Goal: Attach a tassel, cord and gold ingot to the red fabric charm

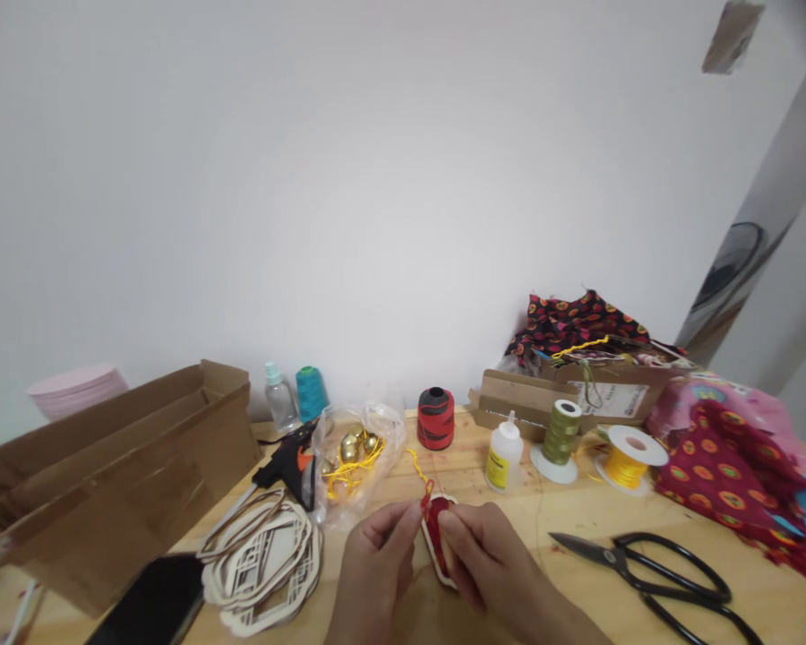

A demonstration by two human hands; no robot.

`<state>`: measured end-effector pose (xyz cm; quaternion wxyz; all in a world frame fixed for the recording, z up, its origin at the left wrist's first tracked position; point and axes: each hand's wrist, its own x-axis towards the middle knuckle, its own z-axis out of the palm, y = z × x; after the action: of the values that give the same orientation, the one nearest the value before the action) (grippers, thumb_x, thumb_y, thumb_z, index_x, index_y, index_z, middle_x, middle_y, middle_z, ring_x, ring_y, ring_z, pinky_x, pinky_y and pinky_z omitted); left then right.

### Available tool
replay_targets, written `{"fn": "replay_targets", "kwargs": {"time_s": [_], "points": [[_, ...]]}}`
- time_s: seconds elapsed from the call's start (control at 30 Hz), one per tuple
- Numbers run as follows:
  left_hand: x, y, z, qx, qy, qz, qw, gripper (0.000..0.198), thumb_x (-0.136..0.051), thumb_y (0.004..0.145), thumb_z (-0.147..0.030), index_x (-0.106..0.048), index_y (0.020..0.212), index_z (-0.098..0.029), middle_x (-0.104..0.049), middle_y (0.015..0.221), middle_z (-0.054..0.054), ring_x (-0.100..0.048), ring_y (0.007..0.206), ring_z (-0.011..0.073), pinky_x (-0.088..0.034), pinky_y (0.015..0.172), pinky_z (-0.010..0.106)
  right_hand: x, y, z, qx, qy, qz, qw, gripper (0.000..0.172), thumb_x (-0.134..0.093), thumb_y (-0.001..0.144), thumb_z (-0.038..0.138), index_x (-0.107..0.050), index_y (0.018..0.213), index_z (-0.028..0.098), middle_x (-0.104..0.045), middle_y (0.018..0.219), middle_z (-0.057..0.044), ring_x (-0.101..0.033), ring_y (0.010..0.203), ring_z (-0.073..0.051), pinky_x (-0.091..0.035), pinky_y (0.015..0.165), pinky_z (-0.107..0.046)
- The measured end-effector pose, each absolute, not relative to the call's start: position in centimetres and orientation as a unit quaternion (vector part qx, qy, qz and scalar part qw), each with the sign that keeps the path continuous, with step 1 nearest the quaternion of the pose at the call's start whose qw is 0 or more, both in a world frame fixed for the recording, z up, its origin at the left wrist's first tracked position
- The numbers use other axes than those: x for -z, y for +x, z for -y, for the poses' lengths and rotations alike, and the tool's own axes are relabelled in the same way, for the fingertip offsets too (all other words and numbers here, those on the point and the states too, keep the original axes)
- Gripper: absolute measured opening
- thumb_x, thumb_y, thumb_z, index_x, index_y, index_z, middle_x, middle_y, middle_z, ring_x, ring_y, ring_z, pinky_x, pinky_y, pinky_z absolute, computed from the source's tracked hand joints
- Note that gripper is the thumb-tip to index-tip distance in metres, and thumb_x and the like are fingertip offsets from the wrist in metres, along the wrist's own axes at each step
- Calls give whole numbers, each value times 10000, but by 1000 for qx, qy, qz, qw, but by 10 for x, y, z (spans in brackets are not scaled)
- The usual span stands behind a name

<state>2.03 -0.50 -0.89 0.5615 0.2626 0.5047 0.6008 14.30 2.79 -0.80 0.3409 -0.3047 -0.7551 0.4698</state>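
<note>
My left hand [374, 564] and my right hand [487, 551] meet low in the middle of the wooden table [564, 511]. Both are closed on a small red ornament with a pale wooden rim [438, 530]. A yellow cord [417, 466] runs up from its top toward a clear bag of gold bells [355, 452]. The fingers pinch the ornament's edges from either side.
Black scissors [658, 569] lie to the right. Behind stand a glue bottle [504, 455], green [560, 434], yellow [628, 457], red-black [435, 417] and teal [310, 391] thread spools. At left are a cardboard box [107, 475], a glue gun [286, 461], wooden cutouts [261, 560] and a phone [151, 605]. Patterned fabric [725, 457] is at right.
</note>
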Motion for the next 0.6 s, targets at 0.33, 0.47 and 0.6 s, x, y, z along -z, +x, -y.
{"fn": "replay_targets", "kwargs": {"time_s": [0.33,0.47,0.6], "points": [[14,18,7,-596,252,-434,626,275,-655,603,-388,-523,564,-150,-174,372,-139,-55,358,23,-48,326,157,5,153,-42,-109,-226,849,465,219,-500,761,154,-613,925,245,-548,692,-19,-468,596,-114,-356,519,-207],[17,18,7,-568,271,-415,657,241,-632,643,-360,-553,582,-141,-164,366,-140,-47,348,17,-48,322,149,0,153,-37,-93,-253,851,450,107,-538,757,246,-634,715,223,-504,576,15,-431,515,-95,-323,479,-201],[18,20,6,-561,269,-401,673,247,-647,628,-356,-550,566,-137,-188,356,-138,-60,337,10,-49,320,147,-2,153,-33,-126,-257,836,468,222,-540,766,275,-576,570,177,-466,509,29,-430,481,-79,-320,473,-196]]}}
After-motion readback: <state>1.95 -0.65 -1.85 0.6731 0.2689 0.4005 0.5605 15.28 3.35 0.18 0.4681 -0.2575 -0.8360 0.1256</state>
